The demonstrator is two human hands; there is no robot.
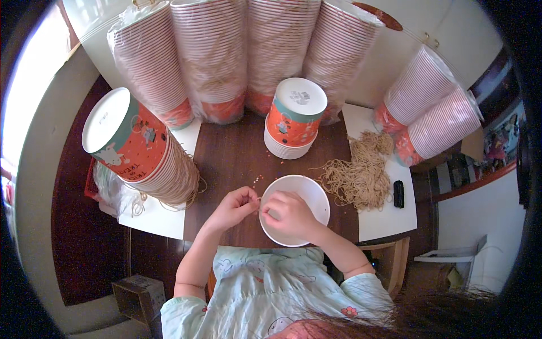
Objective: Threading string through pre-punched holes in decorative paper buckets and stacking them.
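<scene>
A white paper cup [307, 195] stands open side up on the brown table [237, 158] right in front of me. My right hand [288, 216] rests on its near left rim, fingers curled over the edge. Just outside that rim, my left hand [237, 206] pinches something thin, probably a piece of twine, between thumb and fingers. The fingertips of both hands meet at the rim. A loose heap of tan twine pieces [361, 172] lies to the right of the cup.
A short upturned stack of orange cups [293, 118] stands behind the white cup. A long stack with twine handles [141, 152] lies at the left. Several wrapped cup stacks [237, 56] line the back, more at the right [435, 107]. A small black object [398, 194] lies beside the twine.
</scene>
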